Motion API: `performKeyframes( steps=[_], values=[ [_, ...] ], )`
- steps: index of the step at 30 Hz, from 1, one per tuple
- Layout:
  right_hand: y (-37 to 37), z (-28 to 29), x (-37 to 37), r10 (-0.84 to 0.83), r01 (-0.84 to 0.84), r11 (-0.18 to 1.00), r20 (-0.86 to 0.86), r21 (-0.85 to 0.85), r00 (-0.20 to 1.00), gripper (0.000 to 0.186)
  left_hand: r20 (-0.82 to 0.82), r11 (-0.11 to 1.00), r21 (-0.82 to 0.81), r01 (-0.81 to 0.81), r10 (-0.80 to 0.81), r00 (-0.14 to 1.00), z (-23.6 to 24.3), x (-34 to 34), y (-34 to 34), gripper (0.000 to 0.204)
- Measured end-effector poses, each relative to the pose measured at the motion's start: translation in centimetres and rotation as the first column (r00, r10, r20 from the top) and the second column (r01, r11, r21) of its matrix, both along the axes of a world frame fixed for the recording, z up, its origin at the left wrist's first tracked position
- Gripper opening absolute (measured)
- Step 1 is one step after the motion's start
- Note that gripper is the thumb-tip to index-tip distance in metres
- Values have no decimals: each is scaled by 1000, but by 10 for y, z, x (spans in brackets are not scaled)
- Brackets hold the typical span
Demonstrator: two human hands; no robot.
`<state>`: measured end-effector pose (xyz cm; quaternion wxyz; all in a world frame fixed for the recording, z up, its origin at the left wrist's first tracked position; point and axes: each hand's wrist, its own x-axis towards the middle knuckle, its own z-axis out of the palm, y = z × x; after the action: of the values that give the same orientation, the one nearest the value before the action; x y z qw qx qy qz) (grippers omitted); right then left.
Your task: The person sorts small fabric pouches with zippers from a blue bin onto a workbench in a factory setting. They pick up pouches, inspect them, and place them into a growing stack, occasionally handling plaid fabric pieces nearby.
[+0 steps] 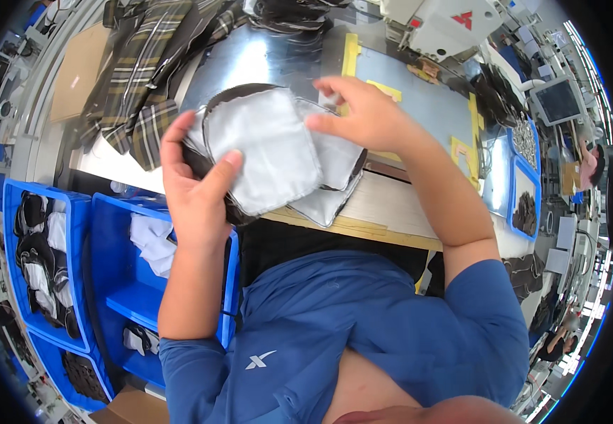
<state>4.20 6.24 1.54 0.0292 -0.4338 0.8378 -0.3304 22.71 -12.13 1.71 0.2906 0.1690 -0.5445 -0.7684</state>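
A white fabric piece with rounded corners and a dark edge (268, 152) is held over the front of the work table. My left hand (197, 187) grips its left side, thumb on top and fingers around the edge, together with dark fabric under it. More white pieces with dark edging (333, 161) lie fanned out beneath and to the right. My right hand (370, 116) is at the piece's upper right, its fingers curved and apart from the thumb. The thumb tip is at the white edge; whether it touches cannot be told.
Plaid garment parts (144, 78) lie at the far left beside cardboard (77, 74). A white sewing machine head (444, 28) stands at the back. Yellow tape (351, 55) marks the metal table top (409, 81). Blue bins (80, 261) with fabric pieces stand at lower left.
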Motion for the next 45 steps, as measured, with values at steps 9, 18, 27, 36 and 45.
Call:
performKeyframes(
  steps=[9,18,27,36,45],
  values=[
    [13,25,-6,65,-185,962,492,199,868,38,-14,978,-33,-207,206,978,-36,4,-43,32],
    [20,62,11,386,158,855,809,-494,444,33,-54,982,96,-164,170,984,-22,-5,-20,29],
    [44,72,5,478,352,688,761,-635,439,37,-7,947,-133,-292,294,956,-16,-11,-14,30],
    [-2,2,24,208,266,788,648,-555,733,30,-81,989,147,-11,24,996,-12,-15,31,37],
    [11,14,33,78,205,912,642,-355,763,33,67,998,-23,-60,61,996,-13,-16,33,48]
  ],
)
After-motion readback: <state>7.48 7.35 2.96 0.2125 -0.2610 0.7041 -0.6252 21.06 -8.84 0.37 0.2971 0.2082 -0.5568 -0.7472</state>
